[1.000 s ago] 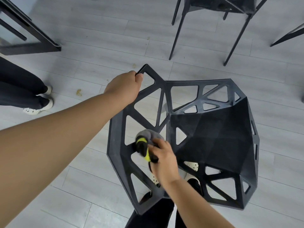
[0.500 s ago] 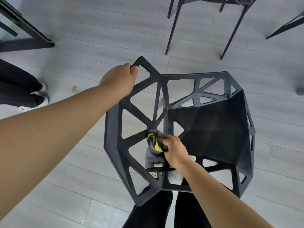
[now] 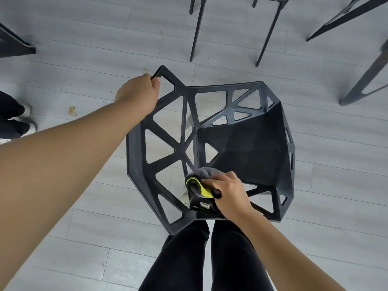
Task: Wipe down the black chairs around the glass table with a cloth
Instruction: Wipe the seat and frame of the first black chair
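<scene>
The left hand is gripping the chair at its top corner edge. The right hand is squeezing the cloth against the near edge, with open floor beside its fingers.

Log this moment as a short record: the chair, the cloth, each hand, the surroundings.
chair: black, angular, frame with triangular cut-outs
cloth: grey with yellow, bunched
left hand: grips the far top corner of the chair frame
right hand: holds the cloth against the frame at the seat's near edge
surroundings: grey plank floor; legs of a second chair beyond
</scene>
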